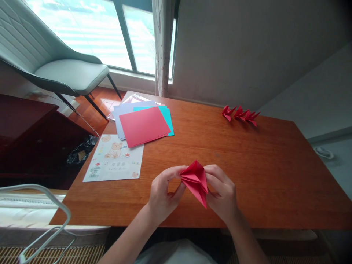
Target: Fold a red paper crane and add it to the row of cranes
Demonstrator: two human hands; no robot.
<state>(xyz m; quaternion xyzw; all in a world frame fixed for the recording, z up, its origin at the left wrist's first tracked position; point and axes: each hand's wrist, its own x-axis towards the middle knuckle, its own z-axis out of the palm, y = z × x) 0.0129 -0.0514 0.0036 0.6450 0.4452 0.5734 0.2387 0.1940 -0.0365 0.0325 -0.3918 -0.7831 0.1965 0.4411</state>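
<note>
Desk [275, 176]: brown wood. Folded piece [195, 171]: red paper, pointed, held up over the desk's near edge, about midway along. Left hand [164, 190]: thumb and forefinger at the piece's left corner. Right hand [223, 190]: fingers against its right side. Paper figures [250, 116]: red, folded, lying in a row by the far edge, toward the far right corner. Red sheet [144, 126]: atop blue and pale lilac paper, near the far left corner. Bear-printed sheet [110, 167]: along the left edge, partly beneath the red sheet. Chair [71, 73]: pale, beyond the left edge.
</note>
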